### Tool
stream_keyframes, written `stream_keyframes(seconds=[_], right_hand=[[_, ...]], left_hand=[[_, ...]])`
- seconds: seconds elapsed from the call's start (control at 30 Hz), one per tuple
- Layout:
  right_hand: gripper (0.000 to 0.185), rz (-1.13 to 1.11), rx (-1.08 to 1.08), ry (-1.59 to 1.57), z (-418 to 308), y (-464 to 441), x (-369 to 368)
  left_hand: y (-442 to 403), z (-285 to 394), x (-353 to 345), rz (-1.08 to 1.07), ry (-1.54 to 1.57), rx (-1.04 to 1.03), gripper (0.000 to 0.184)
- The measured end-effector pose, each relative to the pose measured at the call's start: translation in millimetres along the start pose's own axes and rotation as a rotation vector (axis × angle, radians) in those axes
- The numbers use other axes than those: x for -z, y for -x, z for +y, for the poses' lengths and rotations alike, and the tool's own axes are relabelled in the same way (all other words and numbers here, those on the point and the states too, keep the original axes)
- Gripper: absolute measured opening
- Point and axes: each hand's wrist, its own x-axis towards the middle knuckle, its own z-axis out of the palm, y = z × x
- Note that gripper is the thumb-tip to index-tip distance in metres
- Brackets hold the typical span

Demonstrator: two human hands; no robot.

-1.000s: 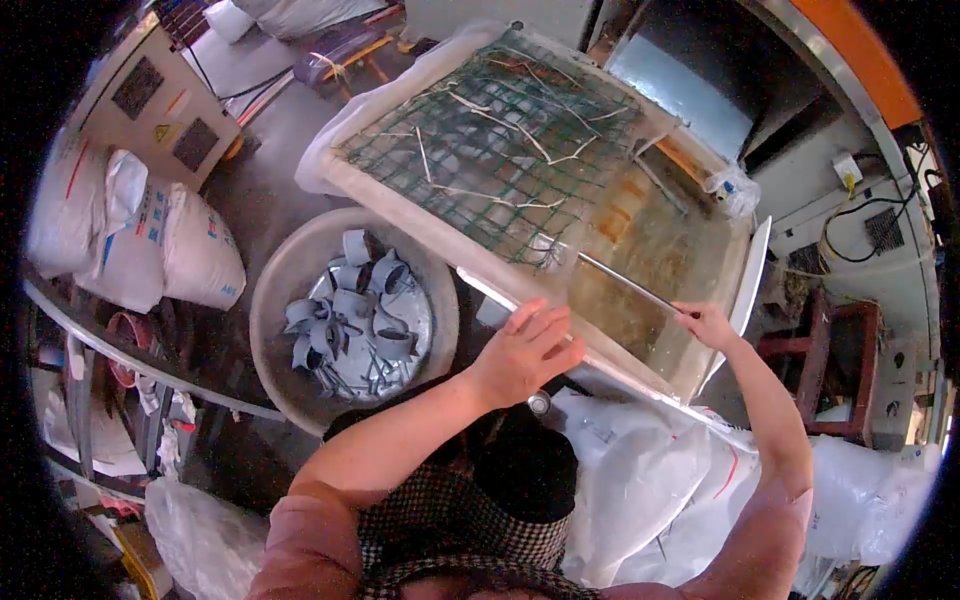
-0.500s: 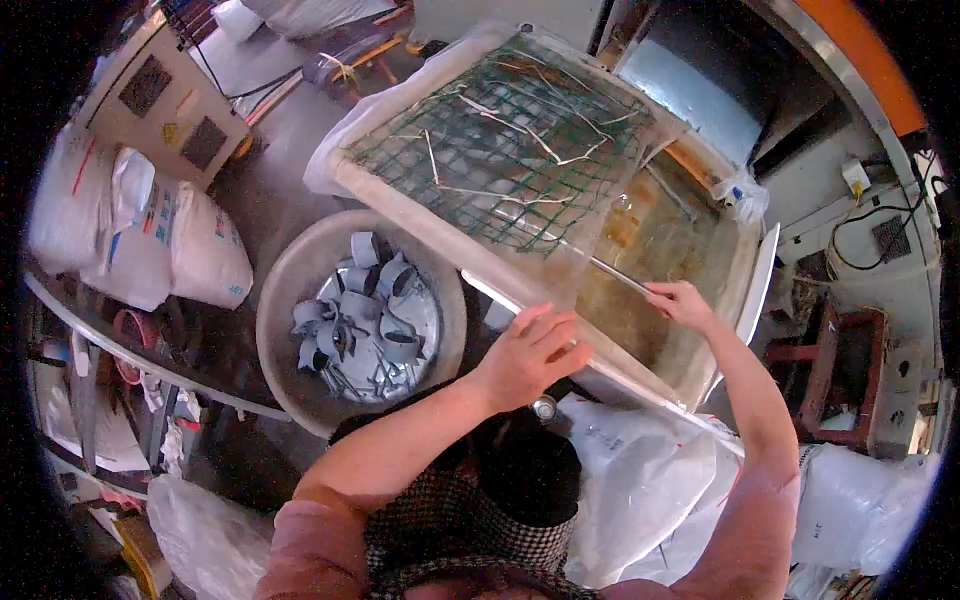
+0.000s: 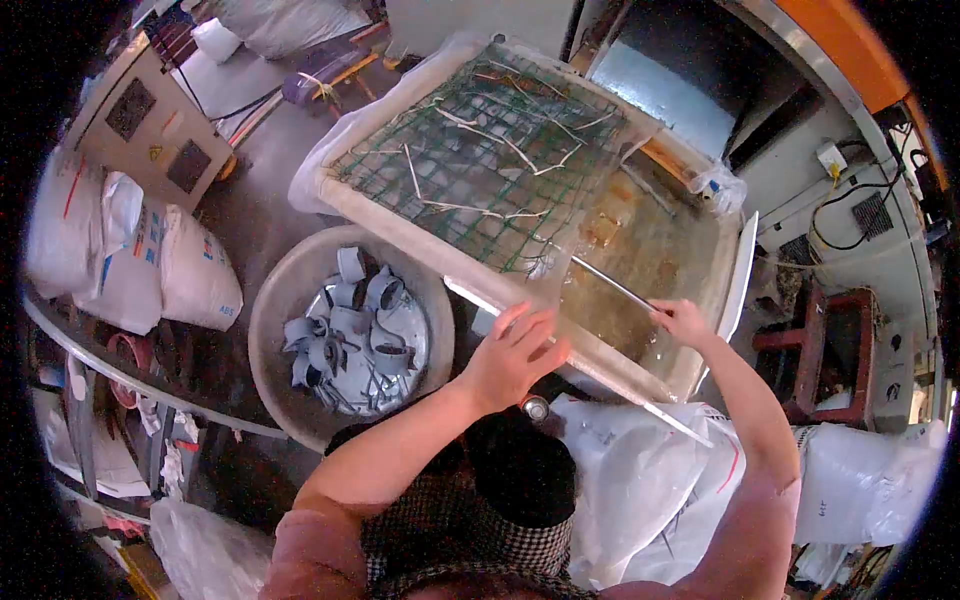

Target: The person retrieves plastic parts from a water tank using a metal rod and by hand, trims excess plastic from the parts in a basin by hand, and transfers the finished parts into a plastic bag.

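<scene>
My right hand (image 3: 682, 322) is closed round the near end of a thin metal rod (image 3: 615, 284). This rod slants away to the left over the murky water (image 3: 640, 250) of a large pale tub (image 3: 400, 232); its far end is hard to make out near the mesh. Over the tub's left part lies a green mesh (image 3: 470, 150) with white cord (image 3: 412, 175) strung across it. At the tub's near rim is my left hand (image 3: 518, 352), fingers spread, holding nothing. I cannot tell whether it touches the rim.
Left of the tub stands a round basin (image 3: 275, 385) with several grey curved plastic pieces (image 3: 345, 325). White sacks (image 3: 195, 270) lean at the far left. White plastic bags (image 3: 620, 460) lie below the tub, and a dark red metal frame (image 3: 850, 360) stands at the right.
The view has shifted, moving the tub and basin slightly left. My right hand has drawn the rod a little toward me. My left hand stays spread by the rim.
</scene>
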Motion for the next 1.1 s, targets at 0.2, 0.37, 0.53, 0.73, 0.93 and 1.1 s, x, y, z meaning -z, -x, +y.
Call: stream_keyframes(seconds=[0.2, 0.37, 0.53, 0.73, 0.93, 1.1], right_hand=[[0.032, -0.096, -0.013, 0.041, -36.1, -33.8, -3.5], [0.032, -0.066, -0.003, 0.203, -21.7, 4.4, 46.0], [0.033, -0.099, -0.110, 0.254, 33.3, 89.6, 89.1], [0.029, -0.232, -0.212, 0.368, 82.7, 176.4, 75.3], [0.028, -0.402, 0.018, 0.866, 201.8, 150.6, 71.4], [0.022, 0.340, -0.192, 0.706, 82.4, 139.1, 132.6]], left_hand=[[1.7, -5.3, -3.1, 0.001, 0.023, -0.005, 0.017], [3.5, -7.3, -2.5, 0.006, 0.046, 0.010, 0.020], [-8.8, -0.4, 24.1, -0.052, -0.145, 0.020, 0.043], [19.9, 19.0, 139.2, -0.029, -0.344, 0.177, 0.079], [138.5, 21.7, 275.8, -0.088, -0.703, 0.432, 0.081], [242.1, 11.3, 321.1, -0.236, -0.905, 0.878, 0.066]])
